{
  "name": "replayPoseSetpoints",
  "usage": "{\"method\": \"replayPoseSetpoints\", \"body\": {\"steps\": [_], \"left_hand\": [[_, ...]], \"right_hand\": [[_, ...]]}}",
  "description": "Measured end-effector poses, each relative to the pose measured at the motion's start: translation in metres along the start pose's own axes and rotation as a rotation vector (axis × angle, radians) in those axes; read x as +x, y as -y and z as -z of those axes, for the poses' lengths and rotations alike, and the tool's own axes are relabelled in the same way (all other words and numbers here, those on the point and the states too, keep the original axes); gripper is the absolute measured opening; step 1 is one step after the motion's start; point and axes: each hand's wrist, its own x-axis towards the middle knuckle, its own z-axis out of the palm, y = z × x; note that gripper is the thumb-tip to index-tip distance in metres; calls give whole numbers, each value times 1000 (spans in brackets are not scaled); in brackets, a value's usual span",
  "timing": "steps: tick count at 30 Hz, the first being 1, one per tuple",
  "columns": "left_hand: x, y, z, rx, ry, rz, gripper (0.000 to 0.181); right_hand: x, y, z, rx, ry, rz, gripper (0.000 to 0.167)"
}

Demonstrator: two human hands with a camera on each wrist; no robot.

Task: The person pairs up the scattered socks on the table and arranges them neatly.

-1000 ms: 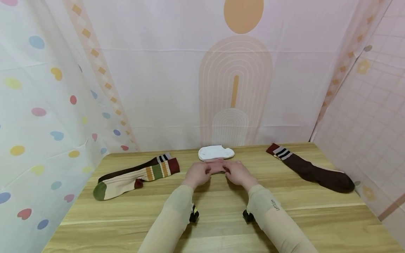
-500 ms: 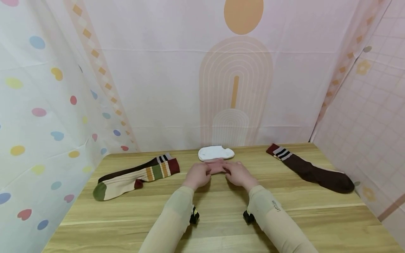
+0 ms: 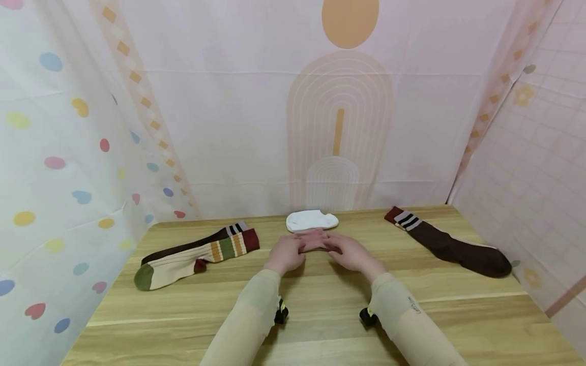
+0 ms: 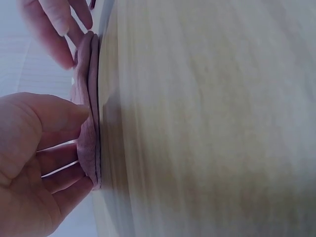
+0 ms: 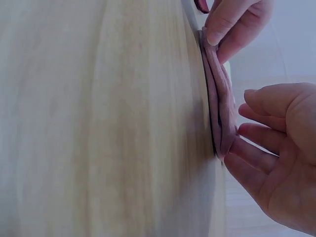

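A folded pink sock (image 3: 315, 239) lies flat on the wooden table between both hands. The left hand (image 3: 286, 252) pinches its left end; in the left wrist view thumb and fingers of the left hand (image 4: 39, 153) rest on the pink fabric (image 4: 89, 133). The right hand (image 3: 350, 252) is at the other end; in the right wrist view the fingertips of the right hand (image 5: 281, 148) touch the end of the pink sock (image 5: 222, 98), with the thumb off the fabric and the fingers fairly straight. Just behind lies a white low sock (image 3: 311, 221).
On the left of the table (image 3: 320, 325) lie a cream sock with green and orange stripes (image 3: 174, 269) and a dark brown one (image 3: 192, 245) partly beneath it. A dark brown sock with a striped cuff (image 3: 450, 247) lies on the right. A patterned curtain (image 3: 238, 127) hangs behind.
The right hand and forearm have shifted slightly to the right, away from the left hand. The left hand, the pink sock and the other socks look nearly the same.
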Motion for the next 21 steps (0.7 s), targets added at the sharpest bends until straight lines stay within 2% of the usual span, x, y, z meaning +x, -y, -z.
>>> {"method": "replayPoseSetpoints", "body": {"steps": [4,8,15,17,21], "left_hand": [[-1,1,1,-1,-1,-8,18],[0,1,0,-1,-4,-15,14],[0,3,-2,-37,-3,-13,6],[0,7,-6,-35,-27,-38,5],[-1,7,-6,-22,-51,-69,5]], "right_hand": [[-6,-3,5,-11,-38,27,39],[-15,-7,13,11,-63,-29,39],[-32,-15,25,55,-55,-126,38],[-36,-17,28,60,-51,-148,38],[-45,-20,33,71,-60,-176,38]]}}
